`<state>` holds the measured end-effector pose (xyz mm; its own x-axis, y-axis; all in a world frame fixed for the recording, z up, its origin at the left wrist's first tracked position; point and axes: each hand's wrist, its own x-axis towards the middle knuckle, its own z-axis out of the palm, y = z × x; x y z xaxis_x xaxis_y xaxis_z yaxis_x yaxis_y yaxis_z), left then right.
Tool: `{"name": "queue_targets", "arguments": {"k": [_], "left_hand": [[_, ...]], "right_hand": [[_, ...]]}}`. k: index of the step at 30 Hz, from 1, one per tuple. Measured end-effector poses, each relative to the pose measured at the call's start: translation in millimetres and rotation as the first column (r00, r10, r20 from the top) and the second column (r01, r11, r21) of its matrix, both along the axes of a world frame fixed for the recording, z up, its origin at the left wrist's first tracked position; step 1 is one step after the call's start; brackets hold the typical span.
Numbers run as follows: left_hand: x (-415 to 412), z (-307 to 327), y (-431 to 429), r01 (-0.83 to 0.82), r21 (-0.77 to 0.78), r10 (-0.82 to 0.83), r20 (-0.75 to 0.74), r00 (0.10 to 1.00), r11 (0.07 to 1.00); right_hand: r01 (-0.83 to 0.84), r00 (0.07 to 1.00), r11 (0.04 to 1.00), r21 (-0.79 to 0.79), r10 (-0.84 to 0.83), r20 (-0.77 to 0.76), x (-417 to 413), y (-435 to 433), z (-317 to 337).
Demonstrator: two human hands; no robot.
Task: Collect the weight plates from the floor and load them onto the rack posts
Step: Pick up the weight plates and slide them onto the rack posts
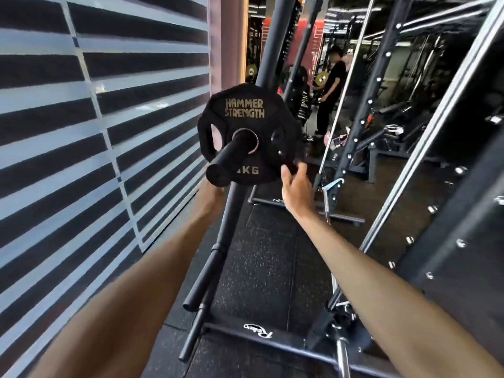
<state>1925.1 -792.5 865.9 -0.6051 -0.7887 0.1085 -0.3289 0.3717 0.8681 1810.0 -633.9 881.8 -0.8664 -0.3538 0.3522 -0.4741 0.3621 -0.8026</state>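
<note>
The weight plate (pixel 246 135) sits threaded on the upper rack post (pixel 230 156), well back from the post's near tip. Your right hand (pixel 296 184) cups its lower right rim, fingers loosely curled. Your left hand (pixel 215 192) is hidden below the post tip; its grip cannot be told. Release too early and the plate may slide toward you. Bare lower posts (pixel 203 276) jut near your forearms.

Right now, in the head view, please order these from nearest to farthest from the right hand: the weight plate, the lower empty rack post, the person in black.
1. Weight plate: at the right hand fingertips.
2. Lower empty rack post: below, left.
3. Person in black: far behind.
</note>
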Motion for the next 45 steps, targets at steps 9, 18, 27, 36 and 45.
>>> {"name": "queue_targets", "arguments": {"k": [9, 18, 27, 36, 45], "left_hand": [[-23, -132, 145, 0.368, -0.119, -0.256, 0.526, 0.811, 0.922], [-74, -240, 415, 0.720, 0.178, -0.632, 0.645, 0.430, 0.671], [-130, -291, 628, 0.814, 0.369, -0.725, 0.683, 0.089, 0.448], [-211, -342, 710, 0.774, 0.462, -0.723, 0.691, -0.009, 0.432], [-353, -372, 748, 0.658, 0.583, -0.758, 0.652, -0.029, 0.477]], "right_hand": [[-0.054, 0.971, 0.914, 0.403, -0.047, 0.236, 19, 158, -149], [-0.111, 0.872, 0.799, 0.592, -0.207, 0.443, 13, 431, -268], [-0.278, 0.742, 0.705, 0.652, -0.274, 0.612, -1, 658, -329], [-0.381, 0.630, 0.656, 0.652, -0.332, 0.702, -65, 745, -362], [-0.351, 0.584, 0.696, 0.627, -0.360, 0.727, -223, 769, -378]]}}
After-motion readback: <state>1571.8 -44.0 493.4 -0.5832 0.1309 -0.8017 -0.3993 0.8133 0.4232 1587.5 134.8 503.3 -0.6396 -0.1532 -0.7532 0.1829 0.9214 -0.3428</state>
